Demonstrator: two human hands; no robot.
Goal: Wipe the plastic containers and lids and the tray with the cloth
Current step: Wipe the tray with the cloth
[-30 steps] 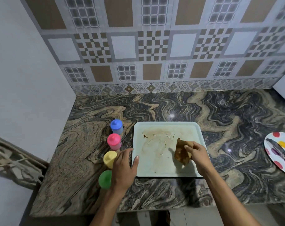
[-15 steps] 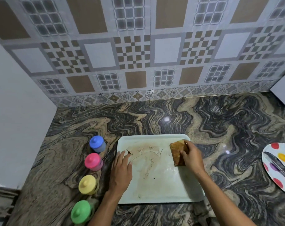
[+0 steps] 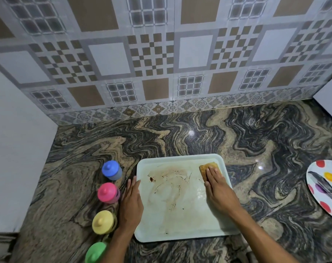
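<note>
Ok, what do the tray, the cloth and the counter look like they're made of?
Tray: probably plastic or melamine, pale and smooth with a slight sheen; its rim is rounded and moulded in one piece.
Cloth: brownish, matte, lying flat; fabric or sponge cloth, hard to tell which.
Counter: polished stone, likely granite; swirling veins and bright light reflections.

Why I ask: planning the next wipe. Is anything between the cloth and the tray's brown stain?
Nothing visible. Bare pale rectangular plastic tray lies between the folded brown cloth under the right hand and the brown stain; the left hand rests at the left rim.
</note>
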